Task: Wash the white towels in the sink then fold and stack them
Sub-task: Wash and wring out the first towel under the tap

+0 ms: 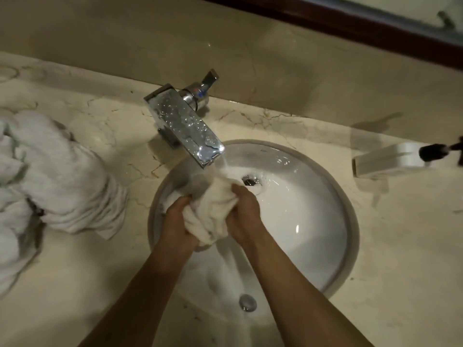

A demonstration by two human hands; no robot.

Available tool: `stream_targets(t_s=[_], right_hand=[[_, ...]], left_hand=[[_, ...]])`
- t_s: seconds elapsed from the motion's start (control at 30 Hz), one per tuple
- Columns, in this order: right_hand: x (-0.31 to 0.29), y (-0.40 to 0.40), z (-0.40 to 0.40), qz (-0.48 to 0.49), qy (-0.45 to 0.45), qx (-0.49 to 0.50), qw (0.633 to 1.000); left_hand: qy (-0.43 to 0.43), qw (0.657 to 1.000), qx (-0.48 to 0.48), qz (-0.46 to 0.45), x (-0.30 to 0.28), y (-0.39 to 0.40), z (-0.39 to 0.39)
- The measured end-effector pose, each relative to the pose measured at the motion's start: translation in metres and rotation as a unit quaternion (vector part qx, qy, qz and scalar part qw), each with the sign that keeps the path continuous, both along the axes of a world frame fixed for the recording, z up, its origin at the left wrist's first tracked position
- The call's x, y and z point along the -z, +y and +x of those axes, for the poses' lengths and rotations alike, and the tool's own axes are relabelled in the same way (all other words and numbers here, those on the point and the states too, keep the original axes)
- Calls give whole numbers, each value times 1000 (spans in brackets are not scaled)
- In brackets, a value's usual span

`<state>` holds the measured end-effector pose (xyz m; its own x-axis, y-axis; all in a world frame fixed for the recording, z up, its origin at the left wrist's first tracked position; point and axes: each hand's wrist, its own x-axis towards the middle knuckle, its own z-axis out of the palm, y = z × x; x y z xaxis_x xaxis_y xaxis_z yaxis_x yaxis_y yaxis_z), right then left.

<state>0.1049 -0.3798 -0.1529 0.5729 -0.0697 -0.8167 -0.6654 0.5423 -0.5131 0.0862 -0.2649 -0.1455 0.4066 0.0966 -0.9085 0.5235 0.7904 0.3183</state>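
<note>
A pale veined marble worktop [82,284] holds a round white sink [313,234] set into it. A heap of white towels [52,176] lies at left; a chrome tap [185,121] stands far-centre; a white dish [390,159] sits right.

No words, brands or numbers can be read anywhere. The faucet handle [200,92], upper centre, bears only small red and blue marks.
</note>
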Motion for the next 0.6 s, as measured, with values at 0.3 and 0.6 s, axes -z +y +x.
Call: stream_targets(t_s=[0.3,0.6], right_hand=[[-46,-96,-13,271,-25,301,914],[-50,-88,-66,188,-42,193,962]], left_hand=[[33,992,-83,-88,20,-55,-42],[-56,980,-2,-189,12,-87,-15]])
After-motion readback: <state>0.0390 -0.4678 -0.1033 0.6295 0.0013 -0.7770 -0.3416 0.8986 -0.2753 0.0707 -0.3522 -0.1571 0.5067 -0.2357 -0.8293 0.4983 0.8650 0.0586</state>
